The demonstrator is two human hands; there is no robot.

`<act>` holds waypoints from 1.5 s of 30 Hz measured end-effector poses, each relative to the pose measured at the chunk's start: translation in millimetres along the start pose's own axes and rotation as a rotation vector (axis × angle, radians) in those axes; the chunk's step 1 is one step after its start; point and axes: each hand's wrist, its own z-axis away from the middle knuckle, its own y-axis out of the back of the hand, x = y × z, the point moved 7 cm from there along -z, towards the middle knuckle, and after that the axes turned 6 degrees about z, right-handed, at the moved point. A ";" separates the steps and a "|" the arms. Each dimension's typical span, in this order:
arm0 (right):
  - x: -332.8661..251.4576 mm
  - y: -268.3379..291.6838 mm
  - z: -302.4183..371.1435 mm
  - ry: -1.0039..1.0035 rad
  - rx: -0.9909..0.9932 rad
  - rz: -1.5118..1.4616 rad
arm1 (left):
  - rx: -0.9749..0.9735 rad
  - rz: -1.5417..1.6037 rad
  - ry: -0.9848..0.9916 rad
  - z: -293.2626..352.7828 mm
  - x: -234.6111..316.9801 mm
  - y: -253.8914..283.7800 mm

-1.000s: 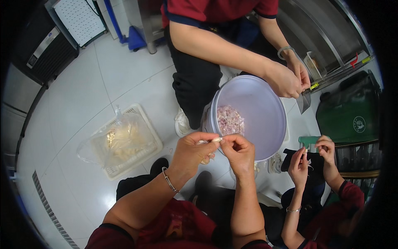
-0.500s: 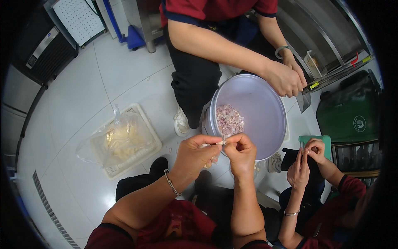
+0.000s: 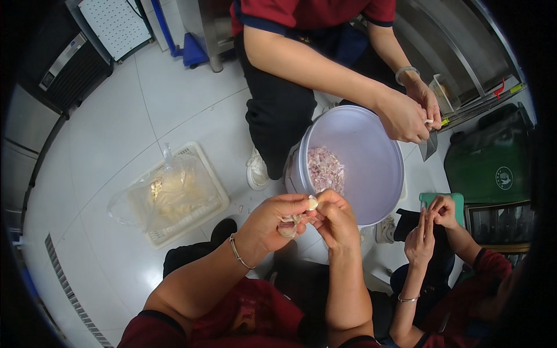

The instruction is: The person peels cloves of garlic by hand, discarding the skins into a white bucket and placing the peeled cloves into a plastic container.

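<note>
My left hand (image 3: 271, 223) is closed around garlic. A pale, partly bared garlic clove (image 3: 312, 203) sits at its thumb and fingertips. Lower in its fingers is more garlic (image 3: 287, 228), still in purplish skin. My right hand (image 3: 336, 221) meets it from the right, thumb and fingers pinched at the clove's edge; its exact hold is partly hidden. Both hands are over the near rim of a large pale-lilac bucket (image 3: 371, 168). Purplish-white garlic skins (image 3: 325, 170) lie heaped along the bucket's left inside.
A cream plastic basket (image 3: 217, 200) with a clear bag (image 3: 180, 191) of peeled garlic stands on the floor, left. Across the bucket a co-worker's hands (image 3: 412, 116) hold a small pale piece beside a knife blade (image 3: 428, 146). Another person's hands (image 3: 426, 232) work at right, near a green bin (image 3: 481, 156).
My fingers have shifted, so the pale clove and the purplish garlic below it now show plainly. The co-worker's hands opposite have turned, showing a pale piece. The view has shifted slightly.
</note>
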 end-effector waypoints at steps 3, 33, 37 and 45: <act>3.3 7.2 -3.7 0.000 -0.008 0.024 | 0.051 -0.008 -0.054 1.1 2.4 -1.4; -34.2 8.5 21.4 0.301 0.119 0.559 | 0.244 -0.527 -0.374 12.8 26.2 -12.1; -40.9 1.9 22.9 0.472 0.176 0.757 | 0.277 -0.596 -0.411 14.0 28.5 -14.2; -50.1 -10.0 28.7 0.626 0.269 1.024 | 0.295 -0.667 -0.357 14.0 23.6 -12.3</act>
